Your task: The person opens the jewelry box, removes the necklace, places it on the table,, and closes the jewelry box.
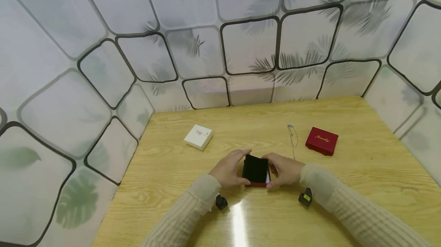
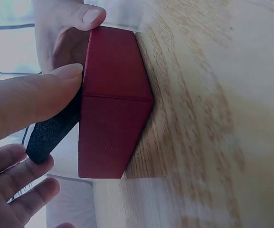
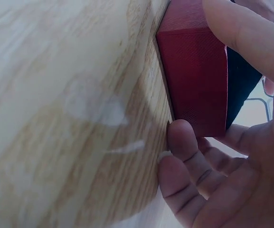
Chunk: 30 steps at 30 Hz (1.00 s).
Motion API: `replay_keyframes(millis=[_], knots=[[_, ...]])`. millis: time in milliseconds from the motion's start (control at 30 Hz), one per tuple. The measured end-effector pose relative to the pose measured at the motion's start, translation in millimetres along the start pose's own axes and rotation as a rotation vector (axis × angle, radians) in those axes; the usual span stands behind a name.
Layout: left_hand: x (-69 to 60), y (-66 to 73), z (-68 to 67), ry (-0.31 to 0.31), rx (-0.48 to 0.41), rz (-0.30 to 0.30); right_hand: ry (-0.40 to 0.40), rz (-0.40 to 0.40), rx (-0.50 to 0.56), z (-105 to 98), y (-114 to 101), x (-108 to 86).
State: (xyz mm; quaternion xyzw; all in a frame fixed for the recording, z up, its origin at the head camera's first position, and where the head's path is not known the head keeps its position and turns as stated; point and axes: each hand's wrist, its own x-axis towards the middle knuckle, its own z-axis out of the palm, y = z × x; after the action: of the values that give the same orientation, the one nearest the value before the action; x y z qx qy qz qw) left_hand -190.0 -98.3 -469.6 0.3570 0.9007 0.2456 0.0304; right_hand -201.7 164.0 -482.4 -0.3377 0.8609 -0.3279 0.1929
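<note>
A small red jewelry box base (image 1: 256, 185) sits on the wooden table between both hands. A black padded insert (image 1: 255, 168) stands tilted in it, its far edge raised above the rim. My left hand (image 1: 230, 168) pinches the insert, thumb at the near end and a fingertip under the raised end, as the left wrist view shows on the insert (image 2: 51, 135). My right hand (image 1: 286, 168) holds the box base, its thumb at the near side and fingers curled round the right side; the right wrist view shows this on the red wall (image 3: 193, 76).
A red lid-like box (image 1: 322, 141) with gold "Jewelry" lettering lies at the right. Beside it a thin silver necklace (image 1: 292, 136) is stretched on the table (image 1: 165, 162). A white box (image 1: 198, 137) with red script lies at the back left. Patterned cloth walls (image 1: 193, 59) enclose the table.
</note>
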Motion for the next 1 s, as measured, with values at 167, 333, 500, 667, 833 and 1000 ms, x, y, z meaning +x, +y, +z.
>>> replay_keyframes(millis=[167,333,500,667,833,1000], knots=[[-0.6,1.1,0.0,-0.005,-0.006,-0.012,0.013,-0.009,-0.023,-0.4,-0.6,-0.6],[0.0,0.3,1.0,-0.005,0.014,-0.028,0.01,-0.011,-0.022,-1.2,1.1,0.8],[0.8,-0.8,2.0,-0.025,0.02,-0.045,0.007,-0.019,0.003,-0.7,1.0,1.4],[0.5,-0.3,2.8,-0.047,0.036,-0.068,0.002,-0.006,0.006,-0.4,-1.0,2.0],[-1.1,0.9,3.8,-0.051,0.045,-0.096,0.003,0.012,0.012,-0.5,-2.8,1.9],[-1.9,1.0,6.2,-0.071,0.043,-0.133,0.007,0.024,0.013,-0.2,-1.6,0.8]])
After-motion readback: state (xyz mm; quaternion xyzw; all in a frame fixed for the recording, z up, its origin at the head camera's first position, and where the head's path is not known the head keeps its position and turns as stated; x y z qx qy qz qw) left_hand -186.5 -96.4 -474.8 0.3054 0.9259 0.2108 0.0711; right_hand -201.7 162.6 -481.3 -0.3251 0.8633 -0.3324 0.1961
